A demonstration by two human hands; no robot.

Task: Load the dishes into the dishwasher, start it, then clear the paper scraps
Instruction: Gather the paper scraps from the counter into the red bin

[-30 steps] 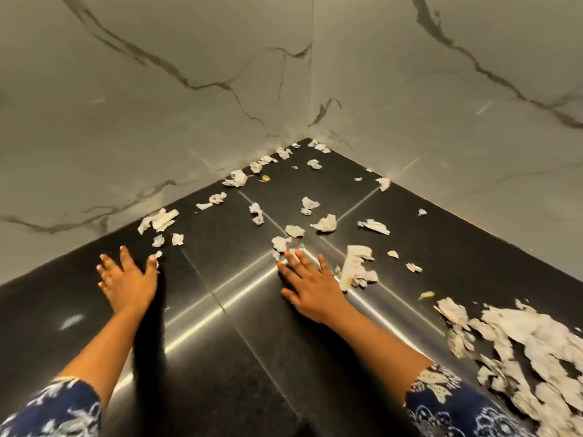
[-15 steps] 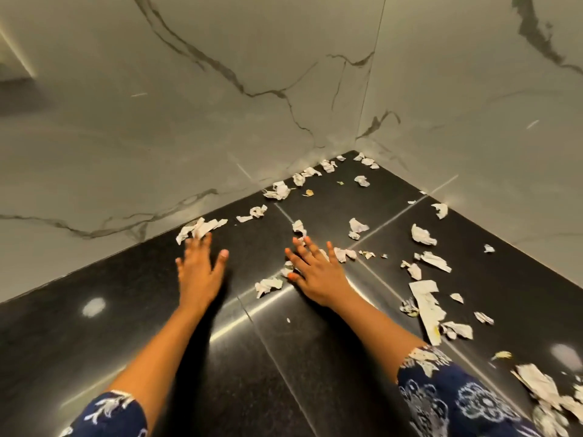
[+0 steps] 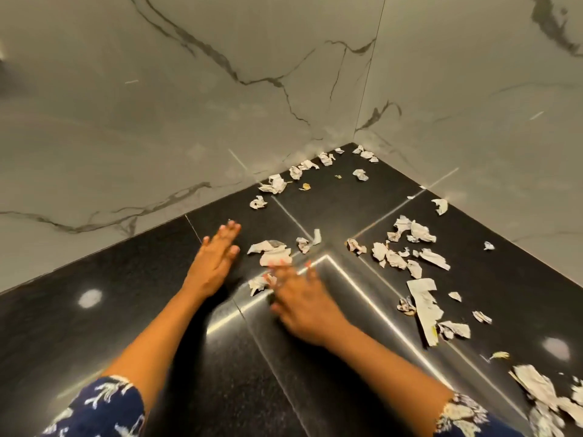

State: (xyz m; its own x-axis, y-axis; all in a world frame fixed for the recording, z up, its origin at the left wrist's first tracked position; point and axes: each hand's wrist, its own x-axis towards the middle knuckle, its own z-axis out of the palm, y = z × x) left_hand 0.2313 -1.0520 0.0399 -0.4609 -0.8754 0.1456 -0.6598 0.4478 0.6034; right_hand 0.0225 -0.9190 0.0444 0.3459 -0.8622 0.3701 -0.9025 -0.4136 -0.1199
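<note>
Torn white paper scraps lie scattered over a glossy black counter (image 3: 132, 310) in a corner. My left hand (image 3: 217, 252) lies flat on the counter with straight fingers, just left of a crumpled scrap cluster (image 3: 271, 252). My right hand (image 3: 299, 298) is blurred, fingers spread, palm down, touching the near edge of that cluster and a small scrap (image 3: 257, 283). Neither hand holds anything. More scraps (image 3: 397, 252) lie to the right, with a long strip (image 3: 424, 305) beside them.
Grey marble walls (image 3: 189, 121) meet at the far corner (image 3: 355, 141), where more scraps (image 3: 325, 159) sit. A bigger heap of paper (image 3: 542, 392) lies at the lower right edge. Metal seam lines cross the counter.
My left hand swept rightward along the counter, pushing scraps from the wall toward the middle. My right hand drew back slightly toward me. The view shifted left.
</note>
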